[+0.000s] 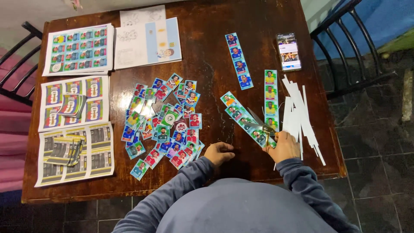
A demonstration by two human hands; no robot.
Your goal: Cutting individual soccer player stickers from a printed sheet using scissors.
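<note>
Nearest the tabletop [207, 172] edge, the right hand [284, 146] has its grip closed on scissors [258, 125] over a sticker strip [246, 118]; the left hand [219, 152] rests loosely curled, empty. Left of the scissors lie many cut stickers [166, 116]; beyond them, two uncut strips [238, 60] and whole sheets [79, 49] remain.

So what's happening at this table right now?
A person sits at a wooden table. Their right hand holds scissors over a strip of stickers; the left hand rests empty on the table beside a pile of cut single stickers. Two more strips, white paper trimmings and a phone lie to the right, uncut sheets to the left.
</note>
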